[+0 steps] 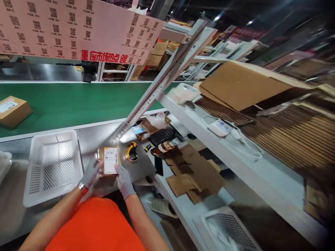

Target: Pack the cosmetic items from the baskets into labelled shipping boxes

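Note:
A small brown cardboard box [110,158] with a white barcode label on top lies on the metal table, low and left of centre. My left hand [90,174], in a grey glove, grips the box's left side. My right hand [124,181], also gloved, presses on its right front corner. Both hands have their fingers curled round the box. A yellow and black tape dispenser [131,152] sits just right of the box.
A white perforated basket [52,165] stands left of the box. Behind it runs a green conveyor belt [73,101] carrying a brown parcel [13,111]. To the right are a black keyboard [162,136], flat cardboard pieces [193,174], a white shelf [235,153] with stacked cardboard, and another basket [227,226].

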A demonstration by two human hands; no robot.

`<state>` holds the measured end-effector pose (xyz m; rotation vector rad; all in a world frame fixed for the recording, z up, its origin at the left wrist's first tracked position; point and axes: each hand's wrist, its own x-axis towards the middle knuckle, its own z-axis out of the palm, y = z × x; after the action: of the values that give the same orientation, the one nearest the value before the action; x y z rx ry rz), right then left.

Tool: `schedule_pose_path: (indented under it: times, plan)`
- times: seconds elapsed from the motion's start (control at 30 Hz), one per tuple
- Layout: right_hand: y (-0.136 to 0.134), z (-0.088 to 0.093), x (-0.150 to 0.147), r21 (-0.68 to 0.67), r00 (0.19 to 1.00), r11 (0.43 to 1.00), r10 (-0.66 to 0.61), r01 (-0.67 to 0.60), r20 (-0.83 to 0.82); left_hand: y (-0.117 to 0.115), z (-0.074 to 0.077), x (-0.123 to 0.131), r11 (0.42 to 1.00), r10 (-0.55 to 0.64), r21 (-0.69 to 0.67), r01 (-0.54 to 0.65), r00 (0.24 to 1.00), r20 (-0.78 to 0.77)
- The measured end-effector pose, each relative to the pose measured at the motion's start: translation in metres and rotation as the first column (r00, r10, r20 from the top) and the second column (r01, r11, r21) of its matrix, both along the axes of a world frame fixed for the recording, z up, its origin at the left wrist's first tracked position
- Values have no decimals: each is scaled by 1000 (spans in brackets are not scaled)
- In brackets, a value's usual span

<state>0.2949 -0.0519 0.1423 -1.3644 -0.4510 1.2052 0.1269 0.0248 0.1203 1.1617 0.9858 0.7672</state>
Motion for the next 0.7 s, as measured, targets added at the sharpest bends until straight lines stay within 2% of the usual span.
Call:
schedule_pose_path:
  times: [0.07,0.1,0.2,0.3,0.43,0.57,0.7]
  plan:
    - [-3,1,-8,16,1000,1000,-10,11,-22,-17,0,14,970,-162,-177,169,985,50]
    - [-6,1,-11,14,999,1000,-2,3,-34,-24,1,19,953,-193,-227,199,980,48]
    - [-19,3,-11,3,997,1000,22,-22,-77,-35,5,30,948,-105,-297,115,993,49]
    - [-36,5,0,0,992,999,36,-36,-124,-39,11,36,950,-35,-306,63,995,98]
    - [-56,8,20,-14,987,998,52,-54,-153,-48,18,49,947,-13,-319,41,996,89]
    - [-70,13,39,-17,989,999,43,-46,-142,-60,23,71,944,-25,-328,40,998,51]
    - [-79,20,60,3,988,999,39,-39,-151,-71,28,94,949,-7,-312,32,997,83]
